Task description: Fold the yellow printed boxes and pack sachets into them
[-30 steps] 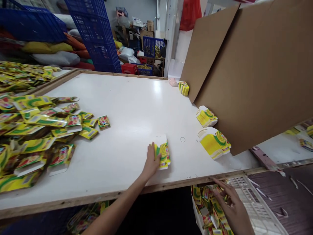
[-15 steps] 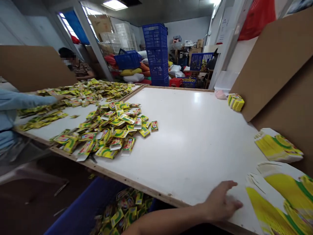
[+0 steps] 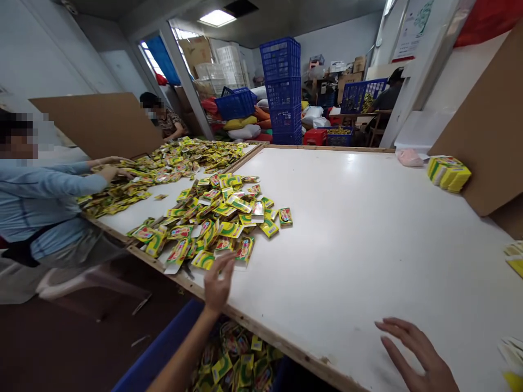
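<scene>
At the near edge of the pile of small yellow-green boxes (image 3: 229, 209), my left hand (image 3: 219, 283) is raised with its fingers apart and nothing in it. Its fingertips overlap the nearest boxes in view; whether they touch is unclear. My right hand (image 3: 417, 354) hovers over the white tabletop (image 3: 327, 256) at the lower right, fingers spread, holding nothing. One box (image 3: 285, 216) lies just right of the pile. Flat yellow cartons (image 3: 515, 258) show partly at the right edge.
A blue crate (image 3: 163, 343) with more boxes stands below the wooden table edge. A person in light blue (image 3: 49, 190) reaches into another pile at left. A stack of cartons (image 3: 449, 173) and a pink item (image 3: 409, 157) sit at the far right.
My left hand has come into view beside the pile. The view has turned left, and the right-hand cartons have mostly left it. My right hand now shows at the lower right.
</scene>
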Motion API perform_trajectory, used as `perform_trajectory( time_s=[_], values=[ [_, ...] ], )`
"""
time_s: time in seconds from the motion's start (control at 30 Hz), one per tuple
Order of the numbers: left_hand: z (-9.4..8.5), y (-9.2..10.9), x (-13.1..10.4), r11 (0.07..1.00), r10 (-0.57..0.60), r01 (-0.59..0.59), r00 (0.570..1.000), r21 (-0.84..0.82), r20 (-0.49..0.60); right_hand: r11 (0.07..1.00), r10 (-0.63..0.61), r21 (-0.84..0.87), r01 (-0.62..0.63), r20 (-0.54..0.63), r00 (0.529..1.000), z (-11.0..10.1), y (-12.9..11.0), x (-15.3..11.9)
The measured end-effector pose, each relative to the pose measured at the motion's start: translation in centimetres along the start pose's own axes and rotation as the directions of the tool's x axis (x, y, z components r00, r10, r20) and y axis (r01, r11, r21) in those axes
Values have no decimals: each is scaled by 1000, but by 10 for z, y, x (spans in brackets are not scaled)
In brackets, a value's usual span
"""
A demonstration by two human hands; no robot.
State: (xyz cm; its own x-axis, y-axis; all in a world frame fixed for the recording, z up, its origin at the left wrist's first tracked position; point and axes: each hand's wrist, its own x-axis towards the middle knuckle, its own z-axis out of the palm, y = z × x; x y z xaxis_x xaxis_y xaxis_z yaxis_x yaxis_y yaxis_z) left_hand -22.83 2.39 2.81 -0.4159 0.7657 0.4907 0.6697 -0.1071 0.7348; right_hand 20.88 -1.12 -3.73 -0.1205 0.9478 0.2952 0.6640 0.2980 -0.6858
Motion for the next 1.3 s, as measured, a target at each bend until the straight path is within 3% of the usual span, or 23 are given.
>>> perform_trajectory(
  time_s=[0.13, 0.2, 0.3, 0.4, 0.5, 0.6, 0.7, 0.77, 0.83, 0.93, 1.07, 1.17, 1.3],
  values=[
    [-59, -53, 65, 971, -14, 82, 958, 226, -287, 989, -145, -6, 146, 109, 984, 21, -38, 91],
    [-87, -77, 98, 935, -21, 145, 934, 323, -356, 971, -236, 2, 239, 157, 959, 42, -71, 149],
    [-121, -111, 143, 868, -50, 234, 919, 439, -391, 926, -358, -23, 377, 260, 897, 89, -125, 239],
    [-140, -144, 180, 803, -107, 293, 928, 519, -358, 896, -418, -5, 444, 325, 848, 157, -179, 322],
    [-139, -171, 206, 751, -186, 321, 941, 577, -282, 866, -464, 24, 499, 407, 787, 236, -229, 384],
    [-121, -191, 218, 711, -275, 328, 944, 622, -184, 838, -501, 68, 542, 490, 714, 309, -272, 424],
    [-93, -202, 218, 665, -341, 332, 932, 669, -123, 818, -519, 111, 564, 564, 642, 362, -298, 445],
    [-76, -202, 214, 652, -357, 317, 930, 688, -90, 813, -518, 133, 567, 610, 600, 381, -301, 453],
    [-61, -197, 207, 649, -361, 306, 930, 697, -72, 805, -520, 151, 574, 646, 559, 386, -292, 456],
    [-37, -177, 189, 657, -355, 291, 933, 696, -54, 788, -524, 165, 593, 685, 506, 365, -261, 450],
    [9, -129, 155, 717, -281, 165, 958, 677, 64, 768, -518, 150, 623, 719, 465, 299, -205, 422],
    [51, -94, 128, 791, -241, 83, 953, 606, 184, 765, -503, 111, 634, 717, 482, 245, -162, 396],
    [104, -47, 90, 871, -228, 63, 930, 487, 289, 772, -500, 67, 632, 678, 538, 180, -101, 363]
  ],
)
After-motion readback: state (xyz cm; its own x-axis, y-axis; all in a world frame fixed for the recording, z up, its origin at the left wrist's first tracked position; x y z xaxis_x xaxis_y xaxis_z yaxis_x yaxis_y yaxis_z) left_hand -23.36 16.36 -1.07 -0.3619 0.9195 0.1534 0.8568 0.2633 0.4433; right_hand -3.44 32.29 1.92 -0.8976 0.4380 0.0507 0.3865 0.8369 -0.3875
